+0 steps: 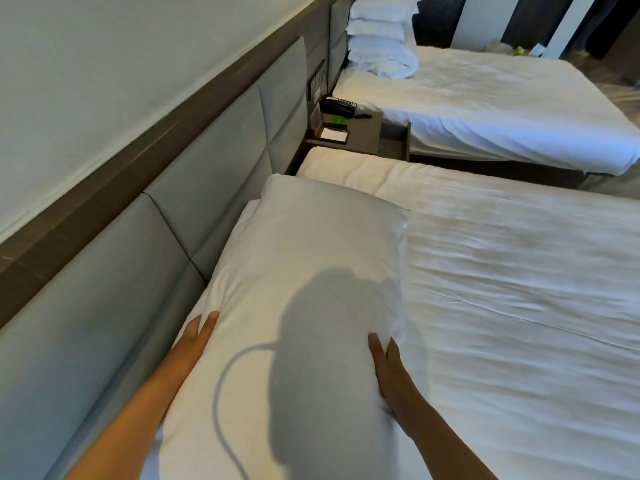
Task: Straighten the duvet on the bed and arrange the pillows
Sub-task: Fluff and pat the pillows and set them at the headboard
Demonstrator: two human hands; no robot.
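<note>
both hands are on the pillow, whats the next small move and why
Probably slide the pillow back toward the headboard. The left hand and right hand press flat on its two sides, and its far end angles away from the headboard over the duvet.

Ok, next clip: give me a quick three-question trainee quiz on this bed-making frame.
1. True or false: both hands press flat against the sides of the pillow.
2. What stands on the nightstand between the two beds? A) a telephone B) a lamp C) a kettle
3. Fill in: the stack of folded white linens lies at the head of the ___ bed.

Key:
1. True: left hand and right hand lie with straight fingers, one on each side.
2. A, the telephone.
3. Far.
</note>
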